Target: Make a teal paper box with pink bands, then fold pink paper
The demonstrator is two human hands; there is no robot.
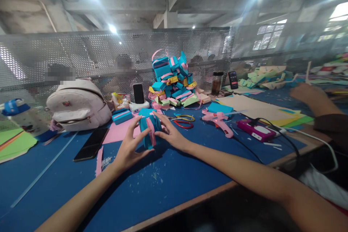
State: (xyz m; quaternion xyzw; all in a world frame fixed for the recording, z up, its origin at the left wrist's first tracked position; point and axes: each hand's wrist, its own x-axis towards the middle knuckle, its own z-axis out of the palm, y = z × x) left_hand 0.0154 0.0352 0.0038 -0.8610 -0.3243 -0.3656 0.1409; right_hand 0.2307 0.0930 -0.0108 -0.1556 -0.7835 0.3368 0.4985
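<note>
A small blue paper box [145, 138] stands on the blue tabletop, with a pink paper strip [151, 130] running down its near side. My left hand [129, 148] holds the box from the left, fingers on its top and side, thumb stretched low in front. On the other side, my right hand [174, 137] grips it with the fingertips at its upper edge and by the strip. Just behind my right hand lie scissors [185, 120] with red and yellow handles. Pink paper [116, 130] and another blue box [121, 116] are left of my left hand.
A pile of blue, pink and yellow paper boxes [174, 79] rises at the back. A pink glue gun [220, 121] and purple power bank [255, 130] with cables lie right. Leftward are a phone [91, 145], backpack [78, 105] and bottle [29, 119]. Another person's hand [310, 96] is far right.
</note>
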